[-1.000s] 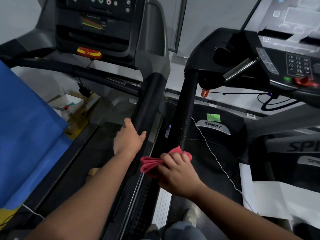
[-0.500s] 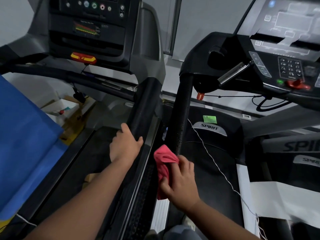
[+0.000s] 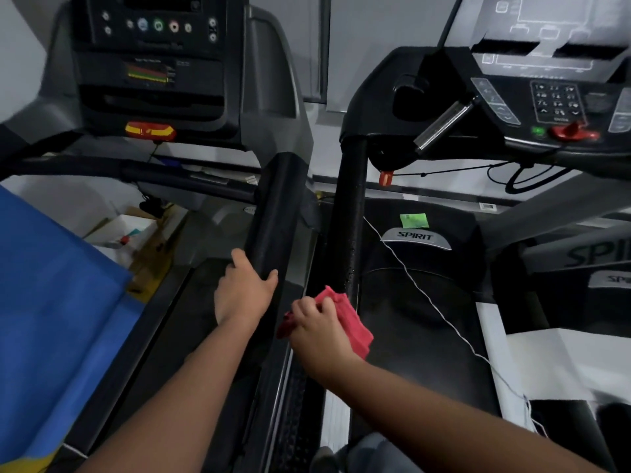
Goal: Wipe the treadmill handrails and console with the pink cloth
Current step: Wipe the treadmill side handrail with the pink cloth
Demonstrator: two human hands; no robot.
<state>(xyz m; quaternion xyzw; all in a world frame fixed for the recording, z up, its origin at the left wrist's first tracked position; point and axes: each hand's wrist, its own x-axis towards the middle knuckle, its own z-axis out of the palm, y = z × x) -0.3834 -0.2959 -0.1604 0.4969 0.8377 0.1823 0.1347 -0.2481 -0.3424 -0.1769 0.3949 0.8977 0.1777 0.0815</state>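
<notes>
Arms: both bare from the bottom edge of the view up to the wrists, no sleeves showing.
Left hand (image 3: 244, 295): bare, nothing worn on the wrist.
Right hand (image 3: 319, 331): bare too, no glove.
Fingers (image 3: 239, 259): no rings showing.
Legs: a patch of grey-blue cloth at the bottom edge.

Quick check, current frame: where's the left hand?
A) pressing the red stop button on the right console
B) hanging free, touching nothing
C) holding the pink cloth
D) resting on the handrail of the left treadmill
D: the left hand rests on the lower end of the left treadmill's black handrail, thumb across it, while the right hand holds the pink cloth.
</notes>
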